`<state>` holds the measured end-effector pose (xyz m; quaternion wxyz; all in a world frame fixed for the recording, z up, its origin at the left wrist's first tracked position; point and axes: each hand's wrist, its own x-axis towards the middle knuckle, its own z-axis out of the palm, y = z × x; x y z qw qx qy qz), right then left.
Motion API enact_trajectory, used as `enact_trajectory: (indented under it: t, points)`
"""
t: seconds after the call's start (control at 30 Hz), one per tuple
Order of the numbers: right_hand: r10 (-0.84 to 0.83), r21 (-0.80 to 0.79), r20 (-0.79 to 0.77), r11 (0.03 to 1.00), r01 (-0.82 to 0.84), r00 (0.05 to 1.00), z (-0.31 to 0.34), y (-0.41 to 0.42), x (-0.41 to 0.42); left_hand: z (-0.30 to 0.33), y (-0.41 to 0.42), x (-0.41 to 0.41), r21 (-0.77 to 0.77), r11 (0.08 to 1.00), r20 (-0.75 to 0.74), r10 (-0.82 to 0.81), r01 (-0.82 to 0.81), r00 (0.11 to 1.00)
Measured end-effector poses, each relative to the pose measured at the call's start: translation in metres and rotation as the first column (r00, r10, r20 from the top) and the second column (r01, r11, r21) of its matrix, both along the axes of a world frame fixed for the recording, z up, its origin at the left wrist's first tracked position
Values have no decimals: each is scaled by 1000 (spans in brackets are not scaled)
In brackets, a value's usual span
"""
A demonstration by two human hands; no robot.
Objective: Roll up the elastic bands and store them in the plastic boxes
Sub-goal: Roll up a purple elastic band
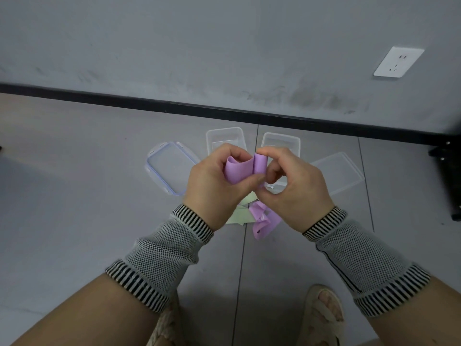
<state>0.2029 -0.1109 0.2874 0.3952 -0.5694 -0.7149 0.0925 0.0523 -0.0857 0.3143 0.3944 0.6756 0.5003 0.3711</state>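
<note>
A purple elastic band point(239, 171) is held up between both hands above the floor. My left hand point(214, 188) grips its flat stretch, thumb across the front. My right hand point(294, 186) pinches the small rolled end point(260, 164) at the top. The band's loose tail point(263, 221) hangs down and bunches on the floor under my wrists. A pale green band point(240, 213) lies flat beside that tail. Two clear plastic boxes point(224, 136) point(282, 141) stand open on the floor just behind my hands, partly hidden by them.
A clear lid with blue trim point(169, 168) lies left of the boxes and a plain clear lid point(336, 173) lies to the right. A grey wall with a black skirting point(224, 112) is close behind. A black stand base point(449, 171) sits at right. My sandalled feet point(321, 318) are below.
</note>
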Motion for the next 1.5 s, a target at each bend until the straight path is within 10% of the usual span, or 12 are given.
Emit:
enact_trajectory:
  t: [0.3,0.83,1.5]
  points:
    - [102,-165,-330,973,-163,939,0,2,2,6,8,-5,-173,983,136,-33,56,990]
    - [51,-2,-18,999,-51,999,-5,2,4,-1,1,-2,-25,998,-17,-58,57,998]
    - [118,-224,-436,946,-235,892,5,-2,1,13,25,-31,-330,930,194,-102,163,976]
